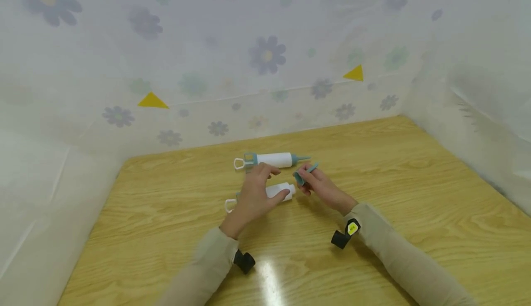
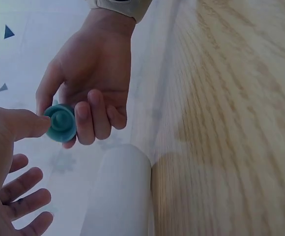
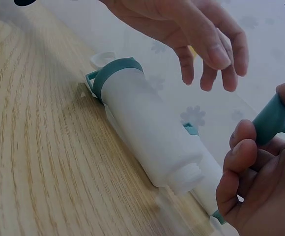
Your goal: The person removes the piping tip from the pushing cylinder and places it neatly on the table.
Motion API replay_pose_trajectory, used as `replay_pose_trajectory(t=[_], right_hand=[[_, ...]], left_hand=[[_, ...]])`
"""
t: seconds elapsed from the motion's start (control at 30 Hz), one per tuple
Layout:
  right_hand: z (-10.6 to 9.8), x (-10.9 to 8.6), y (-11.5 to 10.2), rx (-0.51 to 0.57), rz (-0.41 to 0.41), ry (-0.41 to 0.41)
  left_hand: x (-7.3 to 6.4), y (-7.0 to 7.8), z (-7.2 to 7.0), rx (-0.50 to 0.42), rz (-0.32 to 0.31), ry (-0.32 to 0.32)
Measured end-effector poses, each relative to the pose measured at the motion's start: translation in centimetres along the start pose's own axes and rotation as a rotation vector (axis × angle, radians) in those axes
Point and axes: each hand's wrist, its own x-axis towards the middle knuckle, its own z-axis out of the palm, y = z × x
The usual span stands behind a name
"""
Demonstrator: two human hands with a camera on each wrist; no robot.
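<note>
OK, loose nozzle (image 2: 61,120) is up in the right hand (image 1: 323,188), pinched between thumb and fingers, at about 2 o'clock from the bare neck (image 3: 185,178) of the near tube (image 1: 277,188) (head view, 12 = away from the person). Near that neck, not touching.

Progress, my read: far tube (image 1: 274,160) is complete, fitted nozzle (image 1: 299,159) on it. Near tube isn't; its neck is exposed, so that one joint is what's left.

Loose nozzle looks: teal, slim tip toward 2 o'clock, wide collar toward 8. Left wrist view looks into the collar: ring within a ring. Can't make out any threads inside.

Near tube: white, lying on its side, ridged neck roughly toward 3, white handle (image 1: 227,206) roughly toward 9. Left hand (image 1: 255,194) hangs above it, fingers spread and loosely bent, gripping nothing.

Far tube lies about parallel, at 12 from the near one. Further out: wood-grain table (image 1: 145,227), then flowered sheeting (image 1: 232,66) with yellow triangles (image 1: 152,101) at about 10 and 1.
</note>
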Motion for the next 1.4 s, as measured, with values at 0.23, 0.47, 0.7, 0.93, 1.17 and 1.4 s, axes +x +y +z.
replay_pose_trajectory(t=[0.23, 0.47, 0.7, 0.93, 1.17, 1.4], right_hand=[[0.3, -0.1, -0.3, 0.019, -0.005, -0.011], [0.4, 0.0, -0.4, 0.009, 0.021, 0.005], [0.2, 0.1, -0.3, -0.017, 0.013, 0.002], [-0.3, 0.1, 0.2, 0.011, 0.021, 0.083], [-0.4, -0.1, 0.2, -0.01, 0.045, 0.129], [-0.5, 0.1, 0.0, -0.042, -0.025, 0.16]], left_hand=[[1.6, 1.4, 2.2, 0.049, -0.03, -0.124], [2.3, 2.3, 3.2, 0.022, -0.036, -0.158], [2.3, 2.1, 3.2, -0.02, -0.07, -0.165], [2.4, 1.9, 3.2, -0.049, -0.075, -0.149], [2.4, 1.6, 3.0, -0.15, -0.077, -0.14], [2.5, 1.5, 2.7, -0.226, -0.103, -0.11]])
